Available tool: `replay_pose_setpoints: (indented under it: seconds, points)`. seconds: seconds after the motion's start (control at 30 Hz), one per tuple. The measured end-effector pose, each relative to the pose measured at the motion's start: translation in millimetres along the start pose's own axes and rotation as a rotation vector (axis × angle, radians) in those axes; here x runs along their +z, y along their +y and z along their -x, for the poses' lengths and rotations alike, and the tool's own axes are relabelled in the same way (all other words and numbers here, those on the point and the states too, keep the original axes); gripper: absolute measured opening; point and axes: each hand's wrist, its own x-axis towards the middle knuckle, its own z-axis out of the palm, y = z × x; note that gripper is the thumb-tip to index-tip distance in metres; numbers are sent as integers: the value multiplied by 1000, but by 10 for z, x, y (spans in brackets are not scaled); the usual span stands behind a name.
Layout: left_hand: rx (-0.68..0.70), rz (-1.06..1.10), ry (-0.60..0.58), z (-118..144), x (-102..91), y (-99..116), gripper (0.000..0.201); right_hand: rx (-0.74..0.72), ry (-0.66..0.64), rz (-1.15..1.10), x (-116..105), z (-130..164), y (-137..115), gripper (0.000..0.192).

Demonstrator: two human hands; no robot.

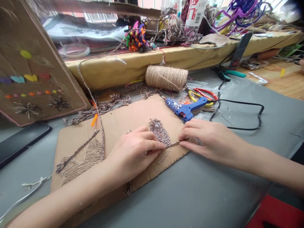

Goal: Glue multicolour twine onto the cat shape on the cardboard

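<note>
left hand point(135, 148): pressed flat on the cardboard sheet point(123, 123), fingers curled down, pinning a twine strand point(171, 145) against the twine patch point(160, 132).
right hand point(209, 139): just right of the patch, fingertips pinched shut on the free end of that strand, pulling it taut over the sheet's right edge.
strand: ran between both hands, touching the lower side of the patch.
risk: i judged that a hard pull could drag the strand off line or lift the patch's frayed edge; the sheet could slide on the grey table point(201, 193), since only the left hand held it.
glue gun point(186, 107): just behind the right hand; its black cord point(239, 118) looped to the right, a snag if the wrist swung back.
room: open table in front of the sheet; behind it the jute spool point(166, 77) and scraps crowded in.
</note>
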Motion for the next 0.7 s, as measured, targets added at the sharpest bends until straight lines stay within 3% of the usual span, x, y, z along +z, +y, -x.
replay_pose_setpoints:
  seconds: [0.4, 0.6, 0.7]
  points:
    - [-53, 1, -17, 36, -19, 13, 19, 94, 9, 53, -2, -64, 68, 10]
    - [45, -244, -58, 48, -27, 83, 29, 95, -23, 36, -73, -53, 120, 14]
    - [85, -327, -62, 57, -16, 95, 29, 106, 77, 9, -185, -7, 179, 16]
